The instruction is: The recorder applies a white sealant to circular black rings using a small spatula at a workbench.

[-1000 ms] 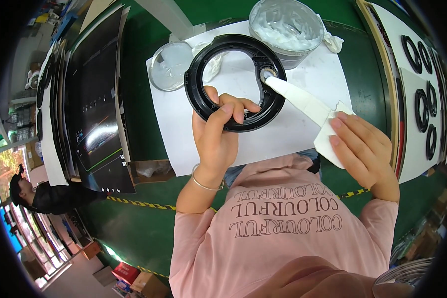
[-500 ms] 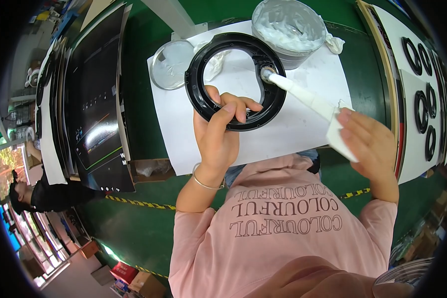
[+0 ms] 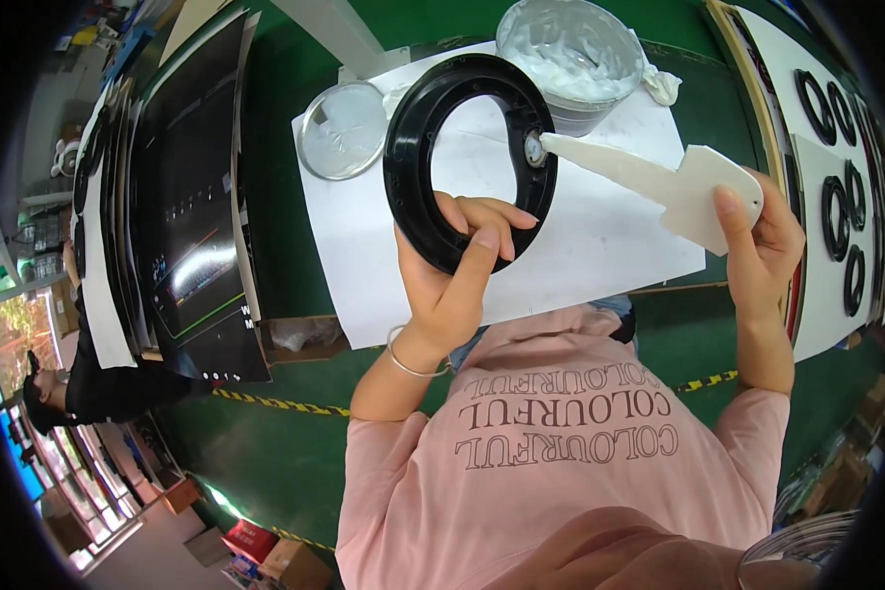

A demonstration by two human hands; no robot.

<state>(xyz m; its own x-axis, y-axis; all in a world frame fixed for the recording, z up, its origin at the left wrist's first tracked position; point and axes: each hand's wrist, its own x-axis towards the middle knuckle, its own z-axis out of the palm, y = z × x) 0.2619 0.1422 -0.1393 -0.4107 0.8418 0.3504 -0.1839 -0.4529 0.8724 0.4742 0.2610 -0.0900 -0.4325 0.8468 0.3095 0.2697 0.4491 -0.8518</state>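
The black ring (image 3: pixel 409 167) is held tilted above the white sheet (image 3: pixel 600 258) by the left grip (image 3: pixel 454 280), wrapped around its lower rim, apparently to turn the pasty recess (image 3: pixel 534 149) toward the white spatula (image 3: pixel 649 185). The spatula's broad end is pinched in the right grip (image 3: pixel 765 236), seemingly leaving its tip free beside the recess.

The one view looks from the left of two side-by-side, head-worn fisheye cameras, facing steeply down past the pink shirt (image 3: pixel 570 492) onto the surface (image 3: pixel 703 113). It sits close above the left hand (image 3: pixel 452 265) and right hand (image 3: pixel 765 236), upright and unmirrored, while its wide sweep takes in the floor (image 3: pixel 265 457), bending straight edges toward its rim
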